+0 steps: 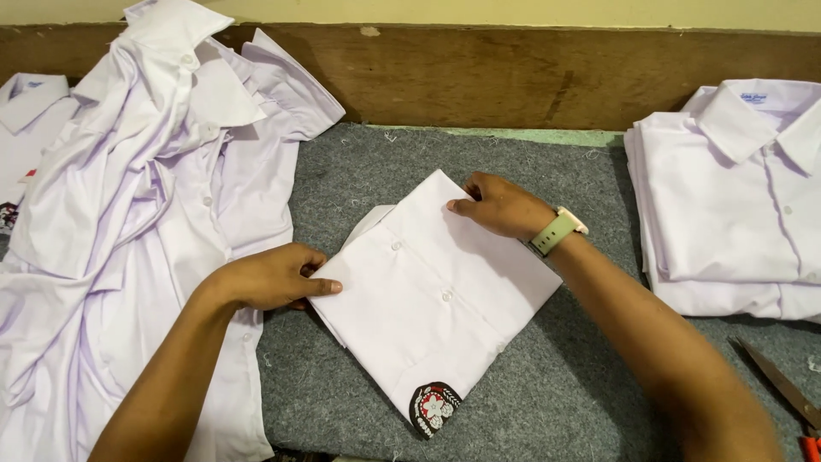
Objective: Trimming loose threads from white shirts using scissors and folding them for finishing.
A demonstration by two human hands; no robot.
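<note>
A folded white shirt (432, 295) with a button row and a dark round badge (433, 407) at its near corner lies at an angle on the grey felt table (556, 393). My left hand (274, 275) presses the shirt's left edge, fingers closed flat against the cloth. At the far corner of the shirt, my right hand (500, 205), with a pale wristwatch (558, 229), grips the folded edge with its fingertips.
A loose heap of unfolded white shirts (145, 197) covers the table's left side. A neat stack of folded white shirts (735, 205) sits at the right. Scissors (791, 389) with a red handle lie at the near right corner. A brown wooden board (513, 77) backs the table.
</note>
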